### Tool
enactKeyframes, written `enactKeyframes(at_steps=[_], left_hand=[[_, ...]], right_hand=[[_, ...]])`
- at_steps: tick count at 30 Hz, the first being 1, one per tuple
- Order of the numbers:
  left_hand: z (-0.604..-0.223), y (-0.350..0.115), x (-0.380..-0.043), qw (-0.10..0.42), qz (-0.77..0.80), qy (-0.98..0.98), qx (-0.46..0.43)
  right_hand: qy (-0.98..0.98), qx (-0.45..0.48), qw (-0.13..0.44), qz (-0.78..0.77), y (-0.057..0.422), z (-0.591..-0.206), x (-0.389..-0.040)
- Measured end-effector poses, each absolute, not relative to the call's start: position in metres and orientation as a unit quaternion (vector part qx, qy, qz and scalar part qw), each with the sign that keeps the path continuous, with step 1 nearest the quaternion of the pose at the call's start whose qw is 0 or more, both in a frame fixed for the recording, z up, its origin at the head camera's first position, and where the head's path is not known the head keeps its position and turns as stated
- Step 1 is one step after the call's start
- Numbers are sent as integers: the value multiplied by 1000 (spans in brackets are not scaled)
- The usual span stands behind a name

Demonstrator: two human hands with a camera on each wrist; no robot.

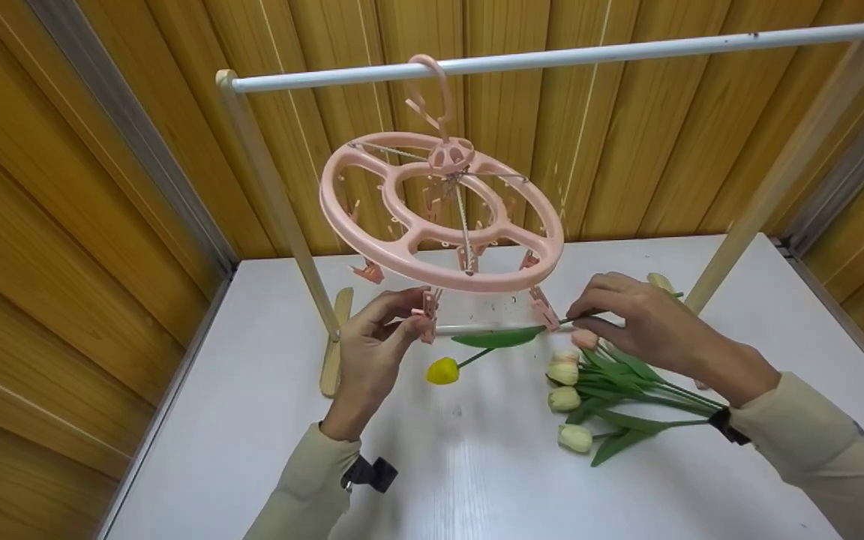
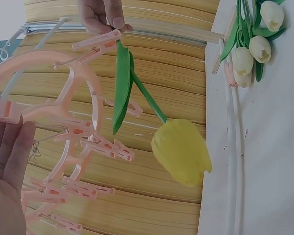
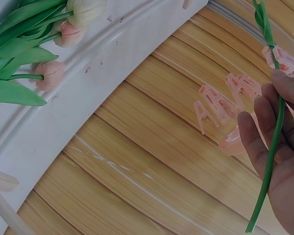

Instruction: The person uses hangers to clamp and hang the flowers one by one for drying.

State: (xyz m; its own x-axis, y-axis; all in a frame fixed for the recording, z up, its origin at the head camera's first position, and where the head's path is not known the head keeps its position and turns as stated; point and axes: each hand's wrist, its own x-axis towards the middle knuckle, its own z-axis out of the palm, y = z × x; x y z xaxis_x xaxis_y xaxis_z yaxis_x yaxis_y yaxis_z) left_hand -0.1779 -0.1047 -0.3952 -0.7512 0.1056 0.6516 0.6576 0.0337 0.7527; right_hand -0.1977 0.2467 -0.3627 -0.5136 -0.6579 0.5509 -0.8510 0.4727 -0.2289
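Note:
A pink round hanger (image 1: 469, 281) with clips around it hangs by its hook from a white rail. With thumb and fingers my left hand (image 1: 376, 341) pinches a pink clip (image 1: 429, 319) at the hanger's front left; the left wrist view shows those fingers (image 2: 12, 152) against it. My right hand (image 1: 638, 319) holds the green stem (image 3: 273, 161) of a yellow artificial tulip (image 1: 443, 370) between thumb and fingers. Its bloom (image 2: 181, 152) points left and down. Another clip (image 1: 544, 309) meets the tulip beside my right fingers; whether it bites the stem I cannot tell.
Several white and pink tulips (image 1: 565, 399) lie on the white table (image 1: 462, 480), below my right hand. Wooden posts (image 1: 274, 195) carry the white rail (image 1: 589, 56) on both sides. Wood-patterned walls (image 1: 64, 187) enclose the back and sides.

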Motion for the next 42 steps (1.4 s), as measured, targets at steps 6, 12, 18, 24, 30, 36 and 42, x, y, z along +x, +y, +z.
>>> enactKeyframes(at_steps=[6, 12, 18, 24, 30, 36, 42], left_hand=[[-396, -104, -177, 179, -656, -682, -268], [-395, -103, -177, 163, -654, -690, -263], [-395, -103, -179, 157, -660, -684, -269], [-397, -103, -180, 152, -664, -680, -271], [-398, -100, -182, 145, -669, -676, -273], [-400, -99, -183, 140, -664, -685, -264], [-403, -96, -183, 138, -668, -683, -262]], right_hand=[[-839, 446, 195, 245, 251, -362, -198], [-849, 432, 198, 232, 257, -358, -197], [-863, 401, 205, 230, 267, -356, -196], [-869, 382, 211, 233, 277, -354, -194], [-873, 366, 227, 228, 288, -353, -193], [-876, 352, 240, 225, 300, -355, -193], [-886, 332, 235, 224, 314, -362, -193]])
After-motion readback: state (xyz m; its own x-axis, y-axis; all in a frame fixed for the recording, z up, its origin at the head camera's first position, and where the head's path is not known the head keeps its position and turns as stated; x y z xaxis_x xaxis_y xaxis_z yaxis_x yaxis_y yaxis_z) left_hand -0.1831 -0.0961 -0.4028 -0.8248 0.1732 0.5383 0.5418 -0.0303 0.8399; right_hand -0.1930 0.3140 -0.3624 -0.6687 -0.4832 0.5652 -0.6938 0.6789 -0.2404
